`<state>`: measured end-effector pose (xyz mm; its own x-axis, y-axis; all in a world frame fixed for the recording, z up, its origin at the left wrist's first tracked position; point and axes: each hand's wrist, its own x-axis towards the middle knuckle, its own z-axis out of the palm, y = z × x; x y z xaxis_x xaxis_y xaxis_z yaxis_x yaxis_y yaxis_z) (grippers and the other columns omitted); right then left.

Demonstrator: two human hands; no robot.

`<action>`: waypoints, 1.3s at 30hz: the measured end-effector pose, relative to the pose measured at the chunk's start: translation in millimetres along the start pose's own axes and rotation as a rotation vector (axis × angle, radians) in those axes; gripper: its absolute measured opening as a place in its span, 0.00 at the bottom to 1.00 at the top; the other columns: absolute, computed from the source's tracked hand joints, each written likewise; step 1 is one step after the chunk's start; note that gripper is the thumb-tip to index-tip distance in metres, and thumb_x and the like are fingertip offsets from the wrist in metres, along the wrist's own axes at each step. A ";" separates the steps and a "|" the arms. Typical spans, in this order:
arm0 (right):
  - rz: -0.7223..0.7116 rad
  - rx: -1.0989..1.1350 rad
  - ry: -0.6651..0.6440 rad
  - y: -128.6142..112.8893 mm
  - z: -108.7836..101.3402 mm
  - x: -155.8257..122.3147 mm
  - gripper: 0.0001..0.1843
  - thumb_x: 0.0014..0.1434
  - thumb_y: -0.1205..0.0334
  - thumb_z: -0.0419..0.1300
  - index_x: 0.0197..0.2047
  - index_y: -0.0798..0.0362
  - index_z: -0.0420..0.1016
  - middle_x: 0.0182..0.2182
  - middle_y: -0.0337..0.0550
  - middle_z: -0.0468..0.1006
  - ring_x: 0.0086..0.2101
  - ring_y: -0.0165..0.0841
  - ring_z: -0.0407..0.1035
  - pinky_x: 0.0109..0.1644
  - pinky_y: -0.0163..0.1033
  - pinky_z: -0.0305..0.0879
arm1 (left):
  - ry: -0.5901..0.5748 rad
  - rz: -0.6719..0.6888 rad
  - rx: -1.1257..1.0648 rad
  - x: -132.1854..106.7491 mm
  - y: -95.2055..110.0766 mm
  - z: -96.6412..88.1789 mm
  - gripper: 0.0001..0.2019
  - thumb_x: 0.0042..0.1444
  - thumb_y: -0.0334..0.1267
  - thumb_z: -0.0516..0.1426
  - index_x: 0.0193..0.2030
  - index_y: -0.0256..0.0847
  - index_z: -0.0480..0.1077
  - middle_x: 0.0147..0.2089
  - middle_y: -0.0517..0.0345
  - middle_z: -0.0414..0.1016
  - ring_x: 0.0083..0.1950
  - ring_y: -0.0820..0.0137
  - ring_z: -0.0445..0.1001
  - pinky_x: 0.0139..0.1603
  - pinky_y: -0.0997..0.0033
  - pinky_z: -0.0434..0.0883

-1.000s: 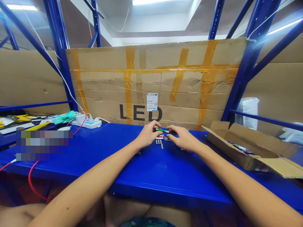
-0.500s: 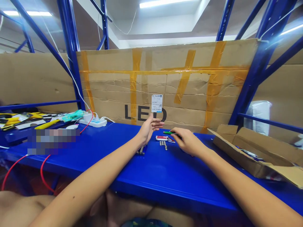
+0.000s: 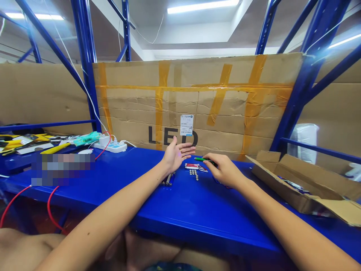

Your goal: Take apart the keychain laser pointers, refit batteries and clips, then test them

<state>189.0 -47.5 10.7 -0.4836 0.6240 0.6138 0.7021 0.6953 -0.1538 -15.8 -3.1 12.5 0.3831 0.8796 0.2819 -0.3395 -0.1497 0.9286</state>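
Note:
My right hand (image 3: pixel 221 168) is closed around a slim green pen light (image 3: pixel 200 159), its tip pointing left towards my other palm. My left hand (image 3: pixel 176 154) is open, palm turned up and fingers stretched to the right, holding nothing. A faint purple glow shows on that palm. Between the hands lie several red and silver pen-like pieces (image 3: pixel 194 166) side by side. Just in front of them sit several small round silver pieces (image 3: pixel 194 172), like button cells, in short rows. Dark and blue tubes (image 3: pixel 169 180) lie beside my left wrist, partly hidden by it.
An open cardboard box (image 3: pixel 293 201) with pens (image 3: pixel 295 184) in it stands at the right. A white power strip (image 3: pixel 114 146) and yellow-handled tools (image 3: pixel 34 139) are at the left. A large taped carton (image 3: pixel 135 109) walls off the back of the blue table (image 3: pixel 180 210).
My left hand has turned its palm further upward and opened its fingers, and a purple glow now shows on it. My right hand stays nearly in place with the green pen light.

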 end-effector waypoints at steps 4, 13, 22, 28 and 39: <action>0.083 -0.049 0.016 2.9 0.9 0.6 0.11 0.63 0.61 0.51 0.40 0.53 0.74 0.36 0.48 0.81 0.35 0.38 0.73 0.39 0.40 0.64 | 0.007 -0.019 -0.054 2.9 -3.6 -0.8 0.40 0.59 0.66 0.35 0.52 0.31 0.69 0.61 0.34 0.68 0.60 0.55 0.69 0.58 0.57 0.68; 0.154 -0.152 0.026 7.6 0.4 1.5 0.12 0.63 0.61 0.51 0.36 0.53 0.75 0.33 0.48 0.81 0.35 0.38 0.73 0.37 0.39 0.61 | 0.068 -0.052 -0.077 5.4 -5.9 0.4 0.35 0.61 0.62 0.39 0.49 0.31 0.70 0.58 0.35 0.71 0.60 0.56 0.70 0.62 0.58 0.65; 0.141 -0.145 0.038 8.4 -0.6 1.6 0.12 0.63 0.60 0.50 0.35 0.53 0.74 0.31 0.46 0.80 0.32 0.36 0.72 0.36 0.38 0.60 | 0.109 -0.073 -0.096 4.6 -4.9 2.4 0.32 0.63 0.59 0.41 0.51 0.30 0.70 0.57 0.35 0.72 0.58 0.58 0.72 0.64 0.59 0.64; 0.140 -0.144 0.045 7.2 -1.1 1.4 0.13 0.63 0.60 0.50 0.35 0.53 0.75 0.31 0.46 0.80 0.33 0.36 0.72 0.37 0.37 0.61 | 0.124 -0.093 -0.152 4.7 -4.7 4.4 0.33 0.64 0.56 0.41 0.54 0.25 0.67 0.59 0.30 0.69 0.58 0.57 0.72 0.63 0.61 0.64; 0.183 -0.170 0.042 5.9 -1.9 2.0 0.14 0.62 0.60 0.51 0.34 0.53 0.76 0.31 0.46 0.81 0.32 0.36 0.73 0.35 0.37 0.60 | 0.143 -0.101 -0.145 3.9 -3.1 5.4 0.33 0.64 0.57 0.41 0.52 0.26 0.68 0.57 0.30 0.70 0.57 0.56 0.72 0.63 0.60 0.64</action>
<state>193.2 -42.7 12.5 -0.3208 0.7162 0.6198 0.8555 0.5000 -0.1349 -8.6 -1.6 12.0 0.2992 0.9435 0.1426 -0.4296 -0.0003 0.9030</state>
